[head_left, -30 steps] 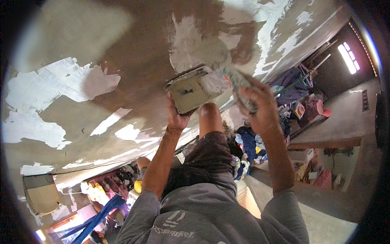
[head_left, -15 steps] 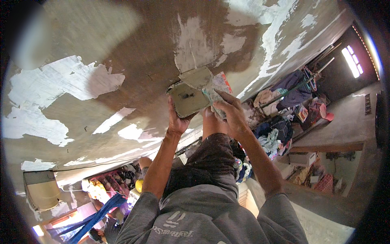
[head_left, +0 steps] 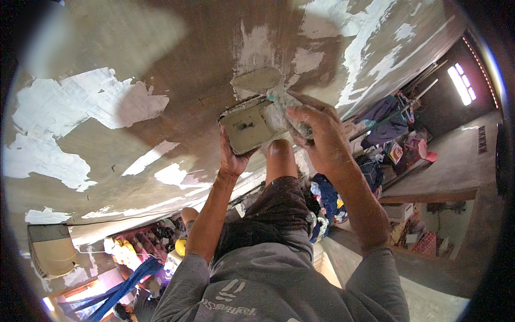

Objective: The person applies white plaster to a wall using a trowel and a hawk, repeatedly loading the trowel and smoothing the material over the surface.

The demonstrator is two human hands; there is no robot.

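My left hand (head_left: pixel 234 160) is closed around the lower left edge of a shallow rectangular tray (head_left: pixel 238 146). Greyish putty (head_left: pixel 249 119) with a dark spot lies in it. My right hand (head_left: pixel 324 129) grips a putty knife (head_left: pixel 289 114), crusted with white and greenish filler, at the tray's right side. Its blade end rests against or just over the tray; exact contact is hard to tell. Just beyond the tray, a damp-looking grey patch of putty (head_left: pixel 257 79) shows on the brown wall (head_left: pixel 198 70).
White patches of filler (head_left: pixel 80 107) spread over the wall. My bent knee (head_left: pixel 280 153) is beneath the tray. Hanging clothes (head_left: pixel 383 121) and piled belongings line the right side. At lower left are a blue cloth (head_left: pixel 126 284), a yellow round object (head_left: pixel 181 247) and another person (head_left: pixel 142 306).
My right hand has shifted right and turned, tilting the putty knife against the tray's right side. The grey patch beyond the tray looks more rounded. My left hand and tray stay nearly in place.
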